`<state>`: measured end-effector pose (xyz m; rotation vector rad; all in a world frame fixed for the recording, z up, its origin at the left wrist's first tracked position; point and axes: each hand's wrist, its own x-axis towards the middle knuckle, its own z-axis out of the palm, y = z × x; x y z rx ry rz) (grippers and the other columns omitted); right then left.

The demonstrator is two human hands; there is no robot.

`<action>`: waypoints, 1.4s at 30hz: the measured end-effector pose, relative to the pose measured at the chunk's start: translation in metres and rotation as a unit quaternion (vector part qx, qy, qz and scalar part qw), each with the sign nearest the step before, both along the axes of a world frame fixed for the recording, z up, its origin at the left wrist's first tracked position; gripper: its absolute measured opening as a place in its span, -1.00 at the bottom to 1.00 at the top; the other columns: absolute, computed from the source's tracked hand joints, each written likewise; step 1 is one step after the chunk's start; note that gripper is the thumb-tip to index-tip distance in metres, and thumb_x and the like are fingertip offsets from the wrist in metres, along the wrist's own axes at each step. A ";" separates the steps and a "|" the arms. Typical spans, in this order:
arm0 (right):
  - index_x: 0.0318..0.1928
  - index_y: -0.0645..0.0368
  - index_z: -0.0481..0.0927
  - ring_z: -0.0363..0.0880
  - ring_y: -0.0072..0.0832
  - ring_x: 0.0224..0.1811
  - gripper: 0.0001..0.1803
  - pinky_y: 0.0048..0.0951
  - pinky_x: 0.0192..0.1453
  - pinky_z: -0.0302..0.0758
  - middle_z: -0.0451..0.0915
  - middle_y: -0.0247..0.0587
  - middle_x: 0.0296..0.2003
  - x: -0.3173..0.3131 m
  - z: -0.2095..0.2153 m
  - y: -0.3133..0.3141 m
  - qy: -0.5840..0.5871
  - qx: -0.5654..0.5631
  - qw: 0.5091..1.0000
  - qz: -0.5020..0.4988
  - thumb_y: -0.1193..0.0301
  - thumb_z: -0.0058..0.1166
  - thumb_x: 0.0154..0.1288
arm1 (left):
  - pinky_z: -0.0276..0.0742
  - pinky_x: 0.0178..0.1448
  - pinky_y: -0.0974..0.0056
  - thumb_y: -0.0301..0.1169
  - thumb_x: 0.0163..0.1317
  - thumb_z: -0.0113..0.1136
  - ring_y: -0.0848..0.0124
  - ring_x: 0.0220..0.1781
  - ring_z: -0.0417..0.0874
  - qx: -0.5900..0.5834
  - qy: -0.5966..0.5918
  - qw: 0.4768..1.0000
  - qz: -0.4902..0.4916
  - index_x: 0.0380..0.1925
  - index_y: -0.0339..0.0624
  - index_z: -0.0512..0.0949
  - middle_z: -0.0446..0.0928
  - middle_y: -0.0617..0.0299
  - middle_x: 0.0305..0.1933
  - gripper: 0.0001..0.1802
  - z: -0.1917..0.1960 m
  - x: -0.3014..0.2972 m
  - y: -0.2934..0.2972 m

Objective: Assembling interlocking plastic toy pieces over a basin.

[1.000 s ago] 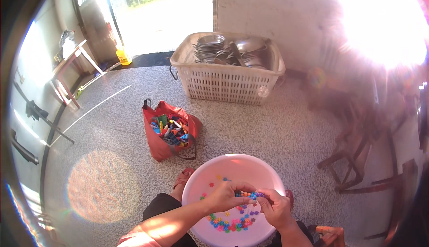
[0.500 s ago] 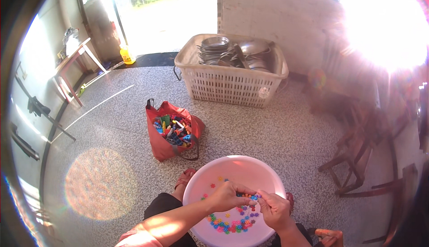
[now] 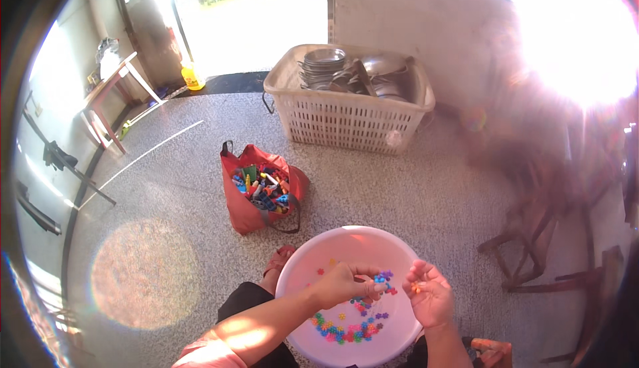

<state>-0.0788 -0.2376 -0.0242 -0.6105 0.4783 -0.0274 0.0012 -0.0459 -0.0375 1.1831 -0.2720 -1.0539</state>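
Note:
My left hand (image 3: 346,284) is over the pink basin (image 3: 303,333), pinching a short cluster of blue and purple flower-shaped plastic pieces (image 3: 382,278). Beside it, over the basin's right rim, my right hand (image 3: 431,296) is turned palm up with curled fingers. A small orange flower-shaped piece (image 3: 417,289) rests in that hand, at the base of the fingers. Loose flower-shaped pieces (image 3: 341,333) in several colours lie on the basin's bottom, mostly toward the near side. My left hand and forearm hide part of the basin's inside.
A red bag (image 3: 241,213) full of mixed toy parts stands on the speckled floor beyond the basin. Farther back is a white slotted crate (image 3: 346,120) of metal bowls. A yellow jug (image 3: 192,77) is by the doorway, and wooden stools (image 3: 512,261) stand at right.
My hands have moved apart. The right hand has gone right and rolled palm up with the orange piece, while the left keeps the cluster. The view has shifted slightly.

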 end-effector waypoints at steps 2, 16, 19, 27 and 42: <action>-0.14 0.36 0.40 0.51 -0.36 -0.12 -0.75 -0.40 -0.04 0.55 0.46 -0.11 -0.17 -0.004 -0.002 -0.008 -0.031 0.000 1.000 0.001 0.69 -0.20 0.13 | 0.51 -0.22 0.36 -0.41 0.13 0.16 0.40 -0.29 0.59 -0.048 0.062 0.997 0.006 -0.04 -0.30 0.40 0.54 0.15 -0.28 -0.61 0.005 0.000 0.003; -0.08 0.30 0.43 0.54 -0.50 -0.31 -0.73 -0.51 -0.26 0.54 0.47 -0.26 -0.32 -0.004 0.000 -0.006 -0.013 -0.103 0.990 0.093 0.39 -0.09 0.31 | 0.44 -0.31 0.41 -0.48 0.07 0.20 0.49 -0.41 0.51 -0.124 0.144 0.982 0.018 -0.19 -0.22 0.45 0.50 0.24 -0.38 -0.72 0.017 0.001 0.006; -0.05 0.30 0.42 0.54 -0.51 -0.33 -0.73 -0.53 -0.30 0.53 0.49 -0.27 -0.31 -0.005 0.007 0.000 0.006 -0.140 0.985 0.102 0.43 -0.06 0.28 | 0.39 -0.37 0.43 -0.51 0.05 0.22 0.52 -0.46 0.47 -0.106 0.137 0.985 0.026 -0.19 -0.22 0.44 0.48 0.27 -0.40 -0.71 0.019 -0.001 0.005; -0.10 0.29 0.45 0.54 -0.53 -0.36 -0.75 -0.54 -0.30 0.51 0.53 -0.23 -0.31 -0.010 0.005 -0.006 -0.026 -0.173 0.975 0.136 0.47 0.03 0.22 | 0.33 -0.48 0.46 -0.52 -0.02 0.28 0.51 -0.50 0.46 -0.149 0.167 0.975 0.005 -0.17 -0.25 0.42 0.46 0.25 -0.37 -0.63 0.016 -0.001 0.005; -0.18 0.28 0.48 0.44 -0.67 -0.48 -0.81 -0.67 -0.42 0.40 0.56 -0.24 -0.36 -0.014 0.008 0.000 -0.099 -0.231 0.963 0.097 0.47 0.08 0.20 | 0.39 -0.38 0.43 -0.41 0.02 0.24 0.46 -0.44 0.46 -0.079 0.029 0.996 -0.013 -0.12 -0.39 0.48 0.46 0.11 -0.29 -0.60 0.024 -0.012 -0.002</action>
